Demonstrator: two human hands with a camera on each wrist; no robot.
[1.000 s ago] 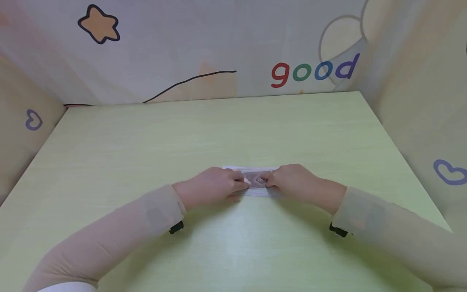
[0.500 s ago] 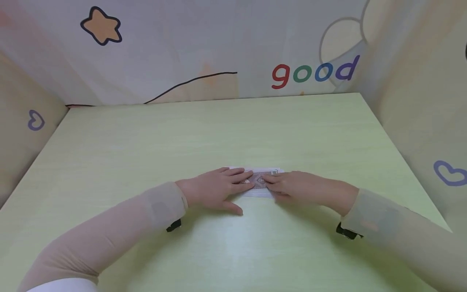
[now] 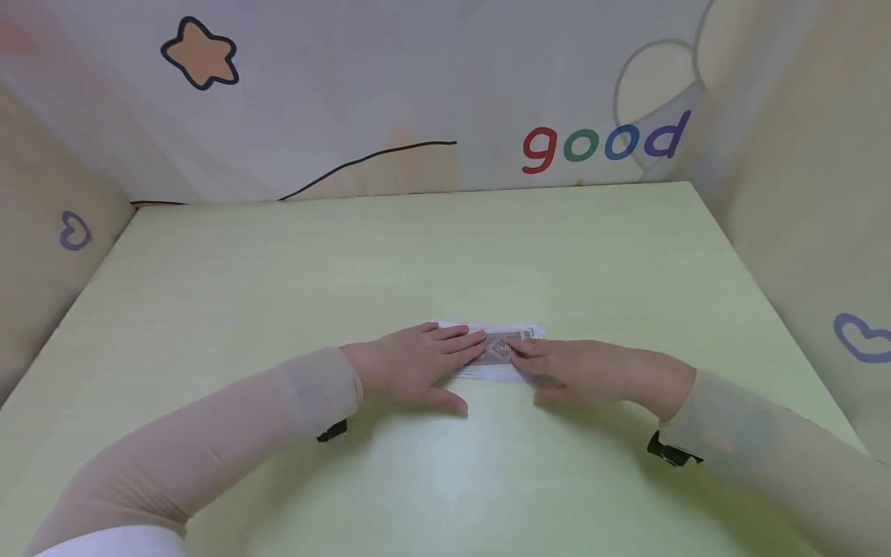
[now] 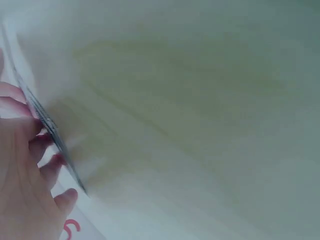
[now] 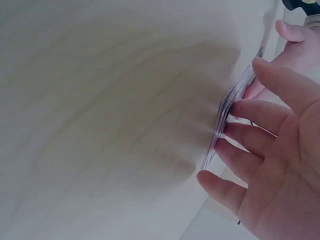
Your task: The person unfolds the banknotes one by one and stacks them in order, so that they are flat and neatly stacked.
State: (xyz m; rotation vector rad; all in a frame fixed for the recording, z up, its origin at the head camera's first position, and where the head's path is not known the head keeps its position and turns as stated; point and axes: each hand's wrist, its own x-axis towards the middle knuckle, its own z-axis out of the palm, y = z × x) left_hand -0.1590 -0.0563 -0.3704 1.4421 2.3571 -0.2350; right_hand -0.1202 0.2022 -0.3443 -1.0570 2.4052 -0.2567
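Note:
A thin, flat stack of white paper-like sheets point(image 3: 497, 350) lies on the table, its top bearing a grey-brown patterned panel with small print too blurred to read. My left hand point(image 3: 414, 363) rests on its left part with fingers spread and fairly straight, thumb out on the near side. On the right end lie the fingertips of my right hand point(image 3: 592, 371), its thumb apart below. Seen edge-on in the right wrist view, the stack point(image 5: 223, 114) shows several layers and a slight bend. Fingers of my left hand point(image 4: 25, 165) touch it in the left wrist view.
The pale green table point(image 3: 348, 263) stretches around the stack. A printed curtain point(image 3: 334, 93) with a star and the word "good" stands behind it, and curtains close in both sides. Dark wrist cameras point(image 3: 674, 450) hang under the sleeves.
Both hands have gone from pinching the stack with curled fingers to lying on it with straighter fingers. The right hand has drawn slightly right and nearer, uncovering more of the panel.

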